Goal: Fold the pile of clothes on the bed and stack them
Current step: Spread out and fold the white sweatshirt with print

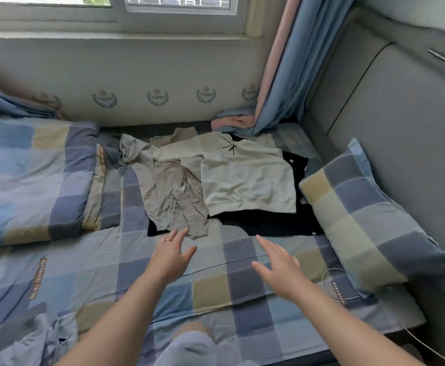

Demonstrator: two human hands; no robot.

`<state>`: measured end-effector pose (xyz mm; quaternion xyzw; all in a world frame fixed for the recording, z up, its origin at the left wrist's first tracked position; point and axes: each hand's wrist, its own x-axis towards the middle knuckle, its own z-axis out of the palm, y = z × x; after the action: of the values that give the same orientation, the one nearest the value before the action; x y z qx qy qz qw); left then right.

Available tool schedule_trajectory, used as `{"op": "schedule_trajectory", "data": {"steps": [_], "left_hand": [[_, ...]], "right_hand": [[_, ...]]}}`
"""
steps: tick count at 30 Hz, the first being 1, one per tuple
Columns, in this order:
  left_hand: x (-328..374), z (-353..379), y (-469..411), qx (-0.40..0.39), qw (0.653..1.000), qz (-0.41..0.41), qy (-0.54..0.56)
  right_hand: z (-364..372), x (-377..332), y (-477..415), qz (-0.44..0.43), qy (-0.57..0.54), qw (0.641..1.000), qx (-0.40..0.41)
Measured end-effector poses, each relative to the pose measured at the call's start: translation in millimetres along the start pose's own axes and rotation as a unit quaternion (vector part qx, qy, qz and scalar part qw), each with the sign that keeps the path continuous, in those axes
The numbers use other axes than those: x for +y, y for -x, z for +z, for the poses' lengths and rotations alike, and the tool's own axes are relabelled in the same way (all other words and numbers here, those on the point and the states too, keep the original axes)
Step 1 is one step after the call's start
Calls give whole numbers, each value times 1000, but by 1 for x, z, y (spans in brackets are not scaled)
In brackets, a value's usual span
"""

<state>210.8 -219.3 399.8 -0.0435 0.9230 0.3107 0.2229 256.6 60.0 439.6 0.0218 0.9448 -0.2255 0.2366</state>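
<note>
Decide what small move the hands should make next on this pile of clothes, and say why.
Probably the left hand should reach forward and pinch the near hem of the crumpled beige garment. That hand and the right hand are open and hold nothing; the left one hovers almost at that hem, and the garment lies unfolded at the near edge of the pile.

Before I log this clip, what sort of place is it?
Most likely a home bedroom: a blue, grey and beige checked bed, a matching checked pillow, and blue-and-pink curtains beside a white-framed window.
</note>
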Motion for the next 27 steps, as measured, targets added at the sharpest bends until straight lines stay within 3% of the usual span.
{"op": "schedule_trajectory", "data": {"steps": [8, 16, 22, 27], "left_hand": [[47, 67, -133, -61, 995, 57, -50], [34, 200, -402, -99, 965, 132, -204], [29, 279, -576, -51, 935, 232, -263], [-10, 325, -622, 13, 923, 260, -284]], "right_hand": [[5, 104, -74, 102, -9, 995, 22], [76, 217, -297, 156, -28, 987, 30], [103, 270, -475, 133, 19, 989, 62], [129, 296, -574, 104, 94, 988, 68]]}}
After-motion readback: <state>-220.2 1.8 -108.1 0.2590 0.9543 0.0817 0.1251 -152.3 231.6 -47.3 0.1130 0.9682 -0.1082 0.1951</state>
